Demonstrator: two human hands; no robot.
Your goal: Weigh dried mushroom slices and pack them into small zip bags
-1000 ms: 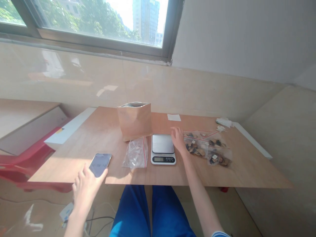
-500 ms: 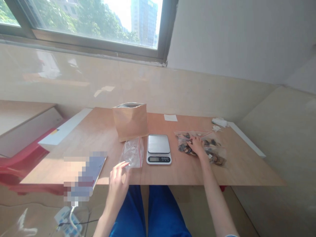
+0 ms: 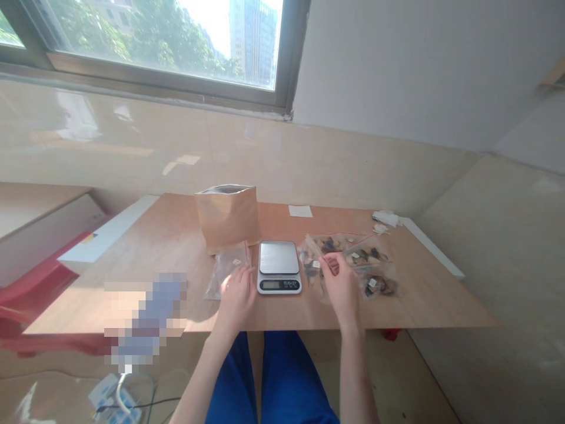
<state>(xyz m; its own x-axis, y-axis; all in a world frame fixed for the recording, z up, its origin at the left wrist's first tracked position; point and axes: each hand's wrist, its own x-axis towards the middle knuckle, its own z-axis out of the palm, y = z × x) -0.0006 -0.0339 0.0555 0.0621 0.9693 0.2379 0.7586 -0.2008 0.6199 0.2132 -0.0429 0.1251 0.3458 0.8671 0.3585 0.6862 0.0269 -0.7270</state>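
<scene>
My right hand [image 3: 340, 287] pinches a clear zip bag with dark pieces [image 3: 312, 264] and holds it lifted just right of the small digital scale [image 3: 279, 267]. My left hand [image 3: 237, 296] hovers with fingers spread over the near end of an empty clear zip bag [image 3: 227, 266] that lies left of the scale. More filled clear bags [image 3: 368, 265] lie on the wooden table [image 3: 419, 294] to the right. A brown paper bag [image 3: 227, 217] stands upright behind the empty bag.
A blurred-out phone [image 3: 150, 309] lies near the table's front left edge. A white slip [image 3: 300, 211] and small white packets [image 3: 385, 219] sit at the back. A white board [image 3: 106, 232] and red frame [image 3: 26, 288] flank the left side; a power strip [image 3: 117, 394] lies on the floor.
My left hand left the phone and came to the empty bag beside the scale. My right hand reached the filled bags, took one and drew it toward the scale.
</scene>
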